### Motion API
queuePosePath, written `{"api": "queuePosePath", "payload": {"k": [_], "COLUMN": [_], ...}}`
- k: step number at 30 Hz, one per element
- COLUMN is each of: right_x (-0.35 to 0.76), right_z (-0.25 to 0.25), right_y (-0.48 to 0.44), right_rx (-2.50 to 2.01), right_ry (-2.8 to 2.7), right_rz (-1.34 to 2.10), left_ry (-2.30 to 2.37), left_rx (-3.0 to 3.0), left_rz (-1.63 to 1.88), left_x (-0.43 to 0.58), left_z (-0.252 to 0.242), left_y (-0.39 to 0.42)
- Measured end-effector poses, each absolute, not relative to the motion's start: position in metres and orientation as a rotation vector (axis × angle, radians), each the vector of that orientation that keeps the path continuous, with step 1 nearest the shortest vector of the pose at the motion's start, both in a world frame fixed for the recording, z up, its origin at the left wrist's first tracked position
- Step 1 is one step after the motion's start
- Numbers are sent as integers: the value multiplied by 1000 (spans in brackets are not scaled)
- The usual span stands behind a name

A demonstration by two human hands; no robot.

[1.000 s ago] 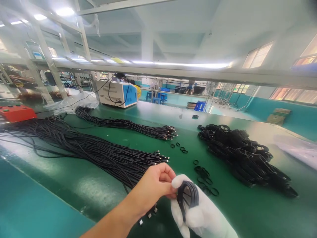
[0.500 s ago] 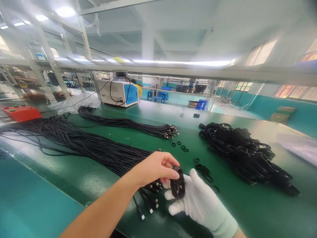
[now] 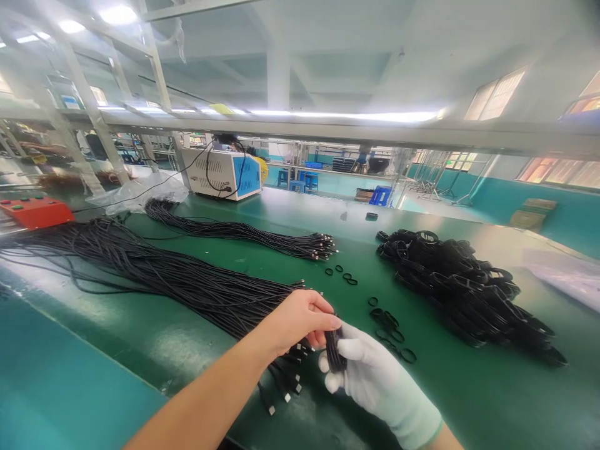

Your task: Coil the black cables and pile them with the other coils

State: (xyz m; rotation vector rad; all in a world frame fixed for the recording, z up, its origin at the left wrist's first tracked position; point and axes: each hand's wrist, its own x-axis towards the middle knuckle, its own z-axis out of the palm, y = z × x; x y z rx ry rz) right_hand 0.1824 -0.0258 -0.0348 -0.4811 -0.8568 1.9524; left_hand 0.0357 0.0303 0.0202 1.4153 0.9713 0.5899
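Observation:
Between my two hands is a coiled black cable [image 3: 334, 351], held just above the green table. My left hand [image 3: 300, 320], bare, pinches the coil's upper end between thumb and fingers. The gloved right hand [image 3: 370, 365] has its thumb and fingers closed round the coil's lower part. Under and left of my left hand lies a long bundle of straight black cables [image 3: 187, 269], with metal plugs [image 3: 287, 397] at its near end. Several small black rings [image 3: 407, 355] lie on the table right of my hands.
A large pile of coiled black cables [image 3: 464, 287] lies to the right. Farther back are a second cable bundle [image 3: 244, 234] and a white-and-blue machine [image 3: 225, 175]. A red control box [image 3: 37, 211] stands at left, near a clear plastic bag [image 3: 140, 194]. A metal frame rail [image 3: 300, 134] crosses above.
My right hand's fingers have closed round the coil from a more open pose. The coil has turned, so its side faces me rather than its open loop. My left hand keeps its pinch.

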Motion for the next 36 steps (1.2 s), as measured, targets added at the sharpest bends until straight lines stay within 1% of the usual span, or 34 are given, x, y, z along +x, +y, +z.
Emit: {"api": "queuePosePath", "payload": {"k": [2,7,12,17,20,25,27,29,31,34,36], "right_x": [182,176,180,180,176,175,175,175,175,173,170], "right_z": [-33,-31,-30,-34,-35,-33,-34,-34,-34,-32,-29], "right_y": [-26,-22,-23,-24,-24,-29,-29,-30,-30,-31,-32], "right_rx": [-515,-945,-752,-779,-818,-649,-652,-677,-694,-687,-722], "right_ry": [-889,-1056,-979,-1059,-1089,-1018,-976,-947,-927,-925,-940], "right_rz": [1934,1678,1776,1759,1743,1880,1894,1872,1856,1894,1895], "left_ry": [986,1086,1132,1020,954,885,875,907,1049,1317,1355], "left_rx": [1421,1478,1547,1424,1365,1209,1189,1260,1440,1823,2065], "left_rz": [594,637,814,671,661,676,681,657,651,815,949], "left_x": [37,37,26,24,25,27,27,26,24,22,22], "left_z": [19,16,19,7,-1,-8,-7,-5,-1,3,0], "left_y": [30,29,15,3,1,2,3,2,1,-4,-6]}}
